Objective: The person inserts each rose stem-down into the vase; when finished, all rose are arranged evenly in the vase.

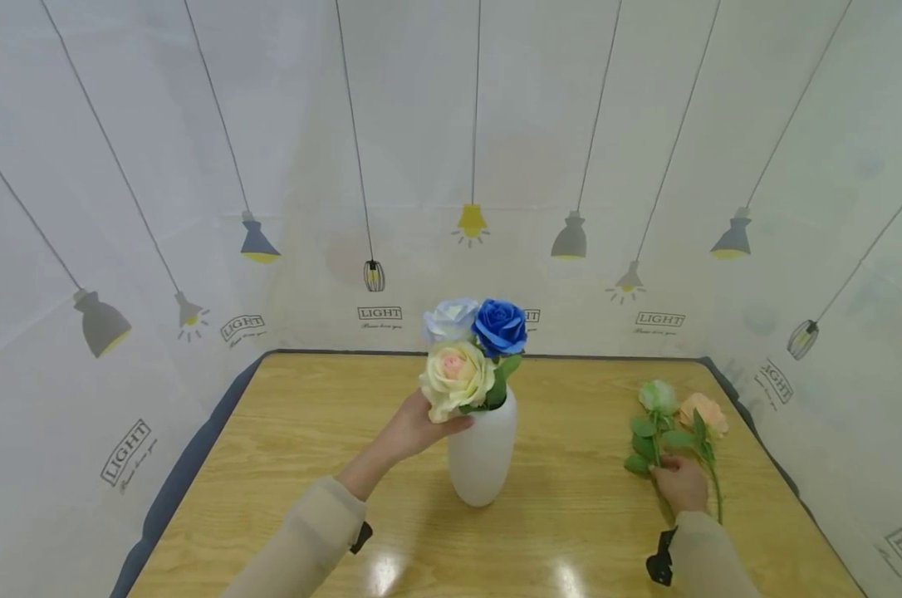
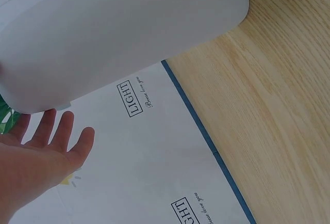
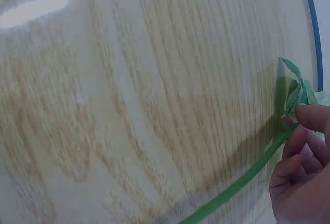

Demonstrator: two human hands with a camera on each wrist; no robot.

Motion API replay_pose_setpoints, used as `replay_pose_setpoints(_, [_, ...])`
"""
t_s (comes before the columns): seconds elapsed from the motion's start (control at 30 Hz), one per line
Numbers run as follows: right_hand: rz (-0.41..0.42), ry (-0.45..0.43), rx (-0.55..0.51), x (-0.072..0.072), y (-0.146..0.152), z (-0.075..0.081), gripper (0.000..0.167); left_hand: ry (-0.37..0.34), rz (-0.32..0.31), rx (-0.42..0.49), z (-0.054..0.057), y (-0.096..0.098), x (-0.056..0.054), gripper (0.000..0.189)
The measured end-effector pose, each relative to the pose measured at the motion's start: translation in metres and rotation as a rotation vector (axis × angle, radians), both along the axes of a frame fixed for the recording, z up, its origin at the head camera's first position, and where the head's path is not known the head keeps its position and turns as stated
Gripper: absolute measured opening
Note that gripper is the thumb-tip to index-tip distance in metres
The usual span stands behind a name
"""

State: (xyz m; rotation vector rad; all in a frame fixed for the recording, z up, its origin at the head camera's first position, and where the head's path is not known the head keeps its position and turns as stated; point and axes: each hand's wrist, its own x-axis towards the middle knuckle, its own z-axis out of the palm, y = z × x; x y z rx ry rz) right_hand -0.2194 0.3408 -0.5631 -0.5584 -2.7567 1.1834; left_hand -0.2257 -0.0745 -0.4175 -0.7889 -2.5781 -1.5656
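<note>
A white vase [image 1: 482,461] stands upright in the middle of the table, holding a blue rose [image 1: 501,328], a pale bluish-white rose [image 1: 451,318] and a cream rose [image 1: 458,378] with a pink centre. My left hand [image 1: 421,428] holds the vase near its rim, thumb in front and fingers [image 2: 63,131] on the other side. At the right, my right hand [image 1: 681,483] pinches the green stem [image 3: 232,190] of a pale green rose [image 1: 658,397] just below its leaves. Beside it lies a peach rose [image 1: 705,415] with its own stem.
The wooden table [image 1: 324,432] has a dark blue edge [image 1: 189,465]. A pale sheet [image 1: 414,108] printed with hanging lamps surrounds its back and sides. Light glares off the tabletop near the front.
</note>
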Motion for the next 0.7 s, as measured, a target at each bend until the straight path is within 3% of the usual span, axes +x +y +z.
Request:
replay_pose_setpoints(0.07, [-0.013, -0.001, 0.004, 0.0, 0.0, 0.0, 0.039, 0.003, 0.001, -0.008, 0.002, 0.001, 0.002, 0.065])
replay_pose_setpoints(0.33, [-0.038, 0.016, 0.001, -0.003, 0.007, -0.006, 0.038, -0.004, -0.015, 0.011, 0.029, 0.004, 0.02, 0.061])
replay_pose_setpoints(0.4, [-0.02, 0.037, -0.01, -0.003, 0.01, -0.007, 0.037, -0.008, -0.01, 0.008, 0.026, 0.004, 0.019, 0.061])
replay_pose_setpoints(0.53, [0.048, 0.102, -0.023, -0.005, 0.012, 0.0, 0.036, -0.001, -0.002, -0.004, 0.01, 0.002, 0.007, 0.064])
replay_pose_setpoints(0.7, [0.118, 0.103, -0.127, -0.005, 0.002, 0.024, 0.041, -0.009, -0.005, -0.008, 0.0, 0.001, 0.0, 0.068])
